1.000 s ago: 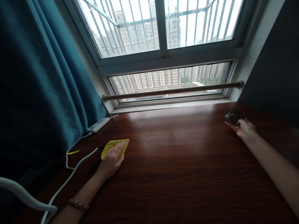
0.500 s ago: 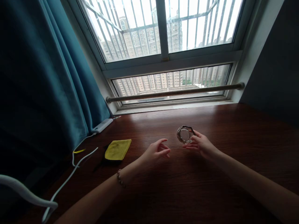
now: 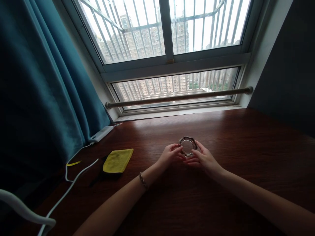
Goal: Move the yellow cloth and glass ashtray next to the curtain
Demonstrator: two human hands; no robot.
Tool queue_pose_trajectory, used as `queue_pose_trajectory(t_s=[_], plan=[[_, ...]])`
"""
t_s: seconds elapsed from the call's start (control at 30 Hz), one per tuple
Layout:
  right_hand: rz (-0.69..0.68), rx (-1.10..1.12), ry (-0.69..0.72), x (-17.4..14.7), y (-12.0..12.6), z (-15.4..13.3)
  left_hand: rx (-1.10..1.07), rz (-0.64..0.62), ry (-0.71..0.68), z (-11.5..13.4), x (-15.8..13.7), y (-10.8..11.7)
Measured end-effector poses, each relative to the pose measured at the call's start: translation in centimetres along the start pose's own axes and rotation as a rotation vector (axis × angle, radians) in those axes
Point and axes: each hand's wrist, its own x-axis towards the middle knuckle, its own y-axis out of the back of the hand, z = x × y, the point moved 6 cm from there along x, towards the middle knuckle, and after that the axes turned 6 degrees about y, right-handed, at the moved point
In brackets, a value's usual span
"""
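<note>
Item: small clear glass dish (image 3: 187, 146) with a faceted rim, round hollow facing up, held between both hands over the middle of the dark wooden table (image 3: 221, 183); whether its base rests on the wood cannot be told. Left hand (image 3: 170, 155): fingers curled, tips closed on the near-left rim of the dish; beaded bracelet (image 3: 143, 181) on its wrist. Right hand (image 3: 203, 158): fingers bent round the right rim, thumb toward the near edge, likewise gripping the dish; the two hands almost meet below it. Left of the left hand, well apart: folded yellow cloth (image 3: 118, 160) lying flat on the table, with something dark and flat partly under its near-left edge, too dim to identify. Farther left and beyond the cloth: white oblong power bank (image 3: 101, 134) at the table's far-left corner, a white cable (image 3: 73, 178) running from it toward the near-left edge, a short yellow tie (image 3: 73, 163) beside the cable. Far left of the hands: teal curtain (image 3: 41, 85), hanging to table level. Beyond the hands, across the table: barred window (image 3: 169, 52) with high-rise blocks outside, a brown horizontal rod (image 3: 177, 97) across its lower pane. Right of the right hand, well apart: dark wall (image 3: 287, 65)
</note>
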Motion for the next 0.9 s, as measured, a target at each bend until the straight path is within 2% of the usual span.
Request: queue_pose_trajectory(t_s=[0.1, 0.23, 0.37, 0.57, 0.73, 0.9], plan=[[0.01, 0.055, -0.015, -0.3, -0.4, 0.7, -0.05, 0.027, -0.026, -0.5, -0.5, -0.2], [0.018, 0.084, 0.023, -0.4, -0.8, 1.0, -0.084, 0.004, -0.053, -0.5, -0.9, -0.8], [0.048, 0.037, 0.039, -0.5, -0.6, 1.6, -0.116, -0.013, -0.031, -0.6, -1.2, -1.3], [0.029, -0.052, 0.09, -0.6, -0.6, 1.9, -0.115, -0.006, -0.14, 0.3, -2.1, -2.1], [0.034, -0.113, 0.091, -0.6, -0.5, 1.8, -0.17, -0.006, -0.103, 0.0, -2.2, -2.2], [0.037, -0.156, 0.102, -0.6, -0.5, 1.8, -0.229, 0.106, -0.009, -1.0, -2.1, -1.5]])
